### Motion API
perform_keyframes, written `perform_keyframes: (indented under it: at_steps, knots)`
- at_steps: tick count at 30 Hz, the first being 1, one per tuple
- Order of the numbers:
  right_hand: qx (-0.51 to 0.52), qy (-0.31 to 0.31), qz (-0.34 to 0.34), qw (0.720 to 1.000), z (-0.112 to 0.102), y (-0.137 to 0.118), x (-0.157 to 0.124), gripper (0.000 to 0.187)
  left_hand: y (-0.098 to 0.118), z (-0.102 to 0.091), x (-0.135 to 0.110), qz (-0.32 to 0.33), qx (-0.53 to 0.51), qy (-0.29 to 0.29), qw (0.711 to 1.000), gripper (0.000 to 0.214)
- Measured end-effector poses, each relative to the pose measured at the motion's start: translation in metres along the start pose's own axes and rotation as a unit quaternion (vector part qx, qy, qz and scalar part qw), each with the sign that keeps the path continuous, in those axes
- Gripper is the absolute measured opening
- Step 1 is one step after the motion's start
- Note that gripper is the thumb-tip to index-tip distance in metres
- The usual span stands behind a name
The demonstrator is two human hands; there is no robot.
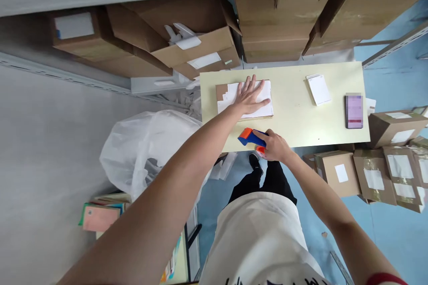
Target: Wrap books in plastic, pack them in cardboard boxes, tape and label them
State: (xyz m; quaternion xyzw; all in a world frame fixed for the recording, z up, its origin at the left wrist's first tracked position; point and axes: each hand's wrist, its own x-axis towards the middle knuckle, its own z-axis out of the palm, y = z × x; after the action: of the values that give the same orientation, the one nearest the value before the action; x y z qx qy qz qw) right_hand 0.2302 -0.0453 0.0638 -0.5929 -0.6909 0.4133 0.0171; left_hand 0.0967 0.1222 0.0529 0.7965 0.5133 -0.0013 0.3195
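Note:
My left hand (249, 96) lies flat with fingers spread on white paper sheets (227, 106) that cover most of a small cardboard box (221, 91). The box rests on the pale yellow table (290, 111), towards its left end. Close to the front edge, my right hand (274, 146) is wrapped round the handle of a blue and orange tape dispenser (251, 137). The dispenser's head points left, just in front of the box and apart from it. Part of its handle is hidden by my fingers.
A stack of white cards (318, 89) and a phone (354, 111) lie on the table's right side. Behind it, shelves hold large cartons (272, 22). Labelled boxes (337, 173) are piled at right. A translucent plastic bag (133, 151) bulges at left.

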Motion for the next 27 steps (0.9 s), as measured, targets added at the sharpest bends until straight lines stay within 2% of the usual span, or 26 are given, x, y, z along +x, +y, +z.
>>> perform_keyframes:
  at_steps: [2,4,5,7,8,10,12,14,16,19,21,25,27]
  knots:
    - [0.067,0.057,-0.012,0.996,-0.001,0.005,-0.024,0.072,-0.003,-0.014,-0.02,0.003,-0.084,0.018,0.996,0.074]
    - [0.135,0.134,-0.022,0.981,-0.004,0.015,-0.051,0.076,-0.001,-0.022,-0.057,0.032,-0.169,0.091,0.981,0.065]
    - [0.159,0.18,-0.028,0.97,-0.005,0.018,-0.064,0.077,0.004,-0.022,-0.081,0.039,-0.206,0.15,0.966,0.059]
    - [0.185,0.272,-0.043,0.943,-0.005,0.017,-0.083,0.079,0.019,-0.013,-0.13,0.007,-0.285,0.265,0.921,0.047]
    - [0.191,0.311,-0.05,0.93,-0.003,0.012,-0.089,0.079,0.029,-0.005,-0.153,-0.017,-0.332,0.288,0.898,0.042]
    - [0.192,0.37,-0.065,0.907,0.002,-0.004,-0.096,0.078,0.052,0.011,-0.189,-0.032,-0.43,0.237,0.87,0.037]
    - [0.171,0.406,-0.084,0.894,0.008,-0.023,-0.1,0.072,0.074,0.022,-0.209,-0.041,-0.51,0.185,0.839,0.046]
    - [0.119,0.433,-0.109,0.887,0.013,-0.038,-0.101,0.059,0.092,0.024,-0.217,-0.036,-0.582,0.158,0.797,0.054]
    - [0.048,0.445,-0.125,0.885,0.015,-0.046,-0.103,0.044,0.103,0.019,-0.217,-0.039,-0.628,0.157,0.761,0.054]
    - [-0.034,0.431,-0.138,0.891,0.011,-0.047,-0.105,0.028,0.107,0.009,-0.211,-0.065,-0.66,0.177,0.728,0.05]
    - [-0.053,0.438,-0.157,0.884,0.0,-0.041,-0.105,0.028,0.106,0.001,-0.204,-0.062,-0.664,0.188,0.721,0.049]
    - [-0.035,0.47,-0.194,0.86,-0.043,-0.025,-0.096,0.06,0.105,-0.022,-0.176,-0.046,-0.651,0.219,0.725,0.054]
    - [-0.016,0.458,-0.215,0.862,-0.074,-0.017,-0.083,0.053,0.109,-0.04,-0.153,-0.04,-0.638,0.23,0.734,0.052]
